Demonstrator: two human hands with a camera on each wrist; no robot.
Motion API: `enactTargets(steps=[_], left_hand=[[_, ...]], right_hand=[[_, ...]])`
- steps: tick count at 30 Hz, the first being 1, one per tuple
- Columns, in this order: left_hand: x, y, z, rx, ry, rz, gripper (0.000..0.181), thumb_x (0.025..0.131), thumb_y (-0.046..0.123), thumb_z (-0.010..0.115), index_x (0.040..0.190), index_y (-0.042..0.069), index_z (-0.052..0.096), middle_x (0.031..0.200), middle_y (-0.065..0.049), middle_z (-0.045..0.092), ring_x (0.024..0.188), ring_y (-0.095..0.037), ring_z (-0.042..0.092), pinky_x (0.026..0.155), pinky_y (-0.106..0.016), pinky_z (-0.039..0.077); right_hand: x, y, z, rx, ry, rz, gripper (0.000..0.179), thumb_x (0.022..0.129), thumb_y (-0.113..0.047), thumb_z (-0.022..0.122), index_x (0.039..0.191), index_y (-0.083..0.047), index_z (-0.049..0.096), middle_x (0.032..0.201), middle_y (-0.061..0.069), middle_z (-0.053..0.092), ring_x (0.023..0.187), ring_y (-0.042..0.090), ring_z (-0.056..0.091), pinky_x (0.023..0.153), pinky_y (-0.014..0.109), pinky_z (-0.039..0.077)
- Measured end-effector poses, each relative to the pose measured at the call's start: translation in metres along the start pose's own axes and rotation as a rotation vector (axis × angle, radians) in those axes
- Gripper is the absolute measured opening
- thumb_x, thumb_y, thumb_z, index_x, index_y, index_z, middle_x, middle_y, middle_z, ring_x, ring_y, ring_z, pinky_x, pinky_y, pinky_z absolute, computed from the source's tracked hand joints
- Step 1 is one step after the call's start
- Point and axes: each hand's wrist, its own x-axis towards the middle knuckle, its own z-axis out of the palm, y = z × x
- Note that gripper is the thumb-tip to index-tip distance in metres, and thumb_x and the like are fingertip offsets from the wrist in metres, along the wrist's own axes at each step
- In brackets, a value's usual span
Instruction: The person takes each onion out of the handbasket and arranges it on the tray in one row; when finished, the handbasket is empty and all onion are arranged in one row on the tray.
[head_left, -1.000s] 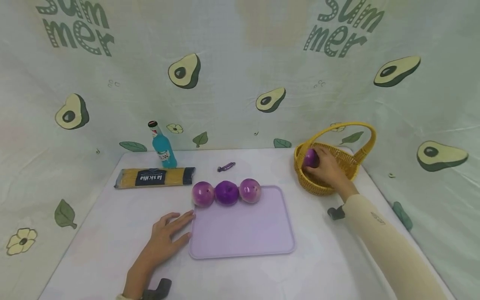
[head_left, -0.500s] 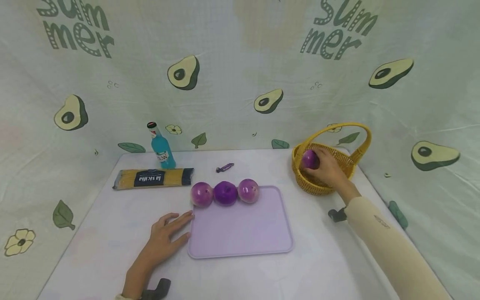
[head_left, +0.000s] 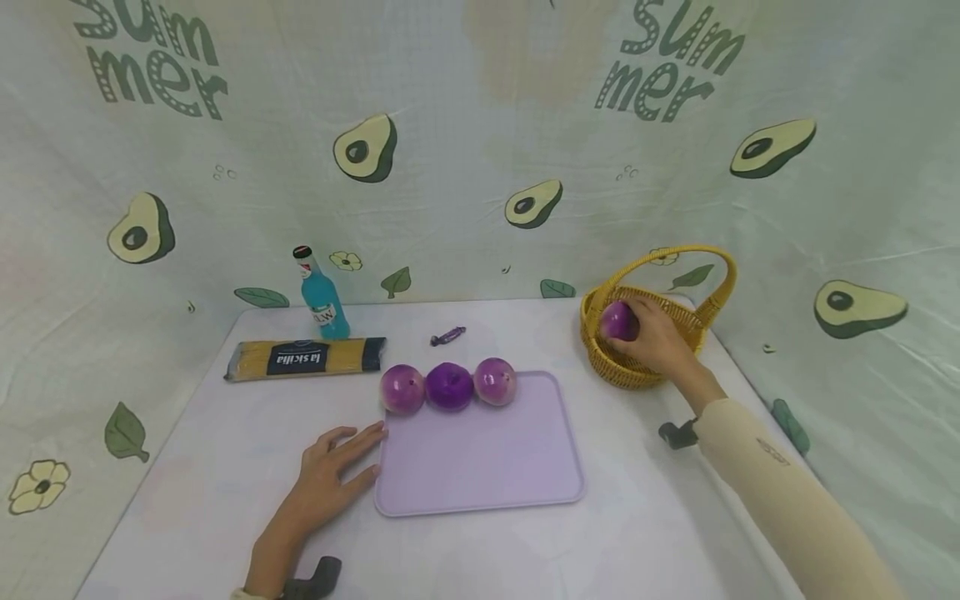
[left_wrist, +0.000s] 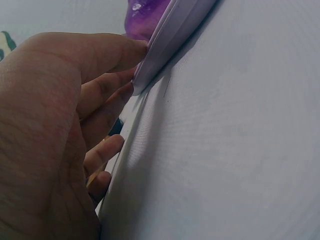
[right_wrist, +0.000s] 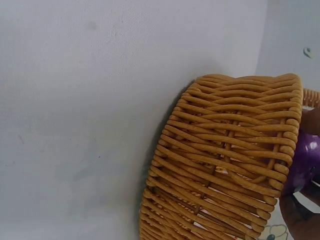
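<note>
In the head view, my right hand (head_left: 656, 340) reaches into a yellow wicker basket (head_left: 626, 375) and grips a glossy purple round fruit (head_left: 618, 321), thumb on its near side. The right wrist view shows the basket's woven wall (right_wrist: 220, 160), with part of the purple fruit (right_wrist: 303, 162) behind its rim. My left hand (head_left: 326, 475) lies at the left edge of a lilac tray (head_left: 480, 467), fingers spread, fingertips right at the rim. Along the tray's far edge sit three similar fruits in a row: a pinkish one (head_left: 402, 389), a dark purple one (head_left: 449, 387) and another pinkish one (head_left: 495, 382).
A pack of spaghetti (head_left: 306, 359) lies at the back left, with a blue bottle (head_left: 325, 302) upright behind it. Beyond the tray is a small purple wrapped candy (head_left: 447, 336). A printed cloth (head_left: 450, 242) hangs behind the white table (head_left: 480, 554).
The head view has shifted slightly, so the whole scene sits a little further left. My right hand stays in the basket with the fruit; the left hand keeps its place at the tray.
</note>
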Motion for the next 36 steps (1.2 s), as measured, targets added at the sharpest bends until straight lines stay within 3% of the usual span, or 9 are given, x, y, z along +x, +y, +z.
enactTargets(steps=[20, 36], left_hand=[[-0.001, -0.003, 0.002, 0.000, 0.033, 0.033, 0.051, 0.096, 0.045, 0.063, 0.145, 0.032, 0.054, 0.149, 0.012, 0.050, 0.137, -0.030, 0.034, 0.106, -0.064, 0.019], [-0.002, -0.001, 0.000, -0.013, 0.007, 0.003, 0.052, 0.096, 0.047, 0.063, 0.146, 0.034, 0.053, 0.150, 0.013, 0.049, 0.139, -0.030, 0.032, 0.109, -0.065, 0.017]], right_hand=[[-0.014, -0.012, -0.013, -0.046, 0.021, -0.029, 0.089, 0.085, -0.027, 0.081, 0.149, 0.011, 0.032, 0.152, 0.033, 0.030, 0.137, 0.051, 0.031, 0.109, 0.064, 0.032], [-0.027, -0.021, -0.017, -0.051, 0.026, -0.033, 0.086, 0.085, -0.027, 0.082, 0.149, 0.006, 0.035, 0.150, 0.030, 0.032, 0.135, 0.051, 0.034, 0.104, 0.065, 0.038]])
